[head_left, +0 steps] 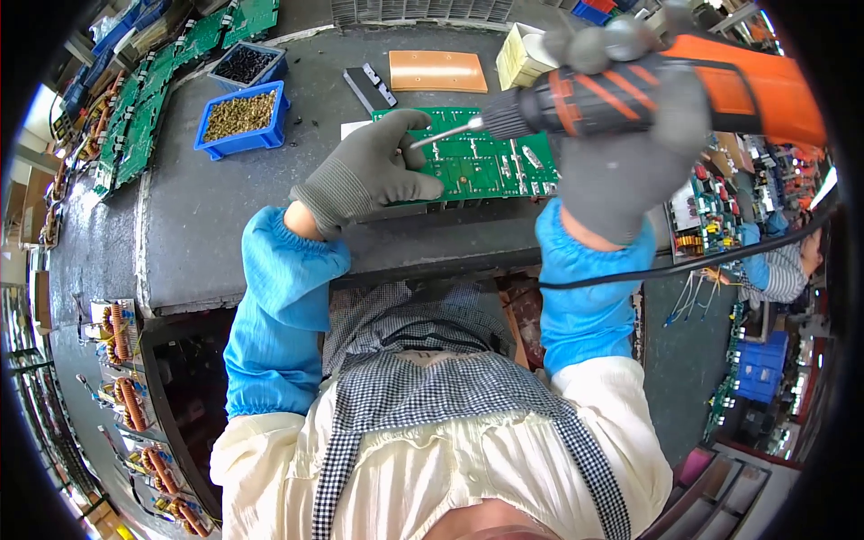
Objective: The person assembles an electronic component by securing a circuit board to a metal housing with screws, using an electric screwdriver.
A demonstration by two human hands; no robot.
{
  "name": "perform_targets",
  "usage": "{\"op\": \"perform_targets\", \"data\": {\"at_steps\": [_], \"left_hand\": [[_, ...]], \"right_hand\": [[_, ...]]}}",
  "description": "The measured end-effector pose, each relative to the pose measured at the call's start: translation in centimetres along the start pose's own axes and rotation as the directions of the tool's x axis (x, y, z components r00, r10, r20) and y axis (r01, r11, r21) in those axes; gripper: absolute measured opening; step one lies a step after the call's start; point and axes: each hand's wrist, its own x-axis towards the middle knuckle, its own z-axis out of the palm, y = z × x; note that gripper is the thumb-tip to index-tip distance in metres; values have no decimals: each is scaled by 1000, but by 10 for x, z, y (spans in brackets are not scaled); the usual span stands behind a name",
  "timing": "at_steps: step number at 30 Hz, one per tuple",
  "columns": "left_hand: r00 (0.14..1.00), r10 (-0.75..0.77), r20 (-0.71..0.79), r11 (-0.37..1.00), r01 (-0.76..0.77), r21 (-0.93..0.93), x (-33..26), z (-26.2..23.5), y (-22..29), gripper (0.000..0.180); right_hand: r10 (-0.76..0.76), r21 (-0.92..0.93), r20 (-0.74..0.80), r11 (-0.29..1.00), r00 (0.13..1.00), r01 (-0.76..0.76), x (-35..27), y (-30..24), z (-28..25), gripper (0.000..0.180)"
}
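Note:
A green circuit board (pixel 490 166) lies on the grey workbench (pixel 207 207) in front of me. My left hand (pixel 369 171), in a grey glove, rests on the board's left end, fingers curled near the tip of a screwdriver bit. My right hand (pixel 630 171), also gloved, grips an orange and black electric screwdriver (pixel 666 85). The tool is held nearly level, its bit (pixel 441 135) pointing left onto the board next to my left fingers. A black cable (pixel 684 265) runs from the tool to the right.
A blue bin of brass-coloured screws (pixel 241 117) and a bin of dark screws (pixel 245 65) stand at the back left. Green boards (pixel 144 117) are stacked along the left edge. An orange plate (pixel 437 70) lies behind. Another person's sleeve (pixel 774 270) shows at the right.

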Motion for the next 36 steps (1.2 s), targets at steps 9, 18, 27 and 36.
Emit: {"op": "perform_targets", "data": {"at_steps": [9, 18, 27, 36], "left_hand": [[998, -32, -53, 996, 27, -88, -4, 6, 9, 53], [976, -158, -153, 977, 131, -169, -9, 16, 11, 31], [965, 24, -261, 1000, -18, 23, -11, 28, 2, 25], [908, 318, -274, 904, -203, 375, -16, 35, 1, 25]], "right_hand": [[-79, -177, -264, 984, 961, 32, -18, 21, 1, 24], [-100, -237, -328, 971, 940, 20, -23, 10, -15, 40], [-93, -248, -349, 969, 932, 4, -31, -8, -31, 53], [-45, -173, -317, 985, 947, -11, -39, -15, -38, 52]]}}
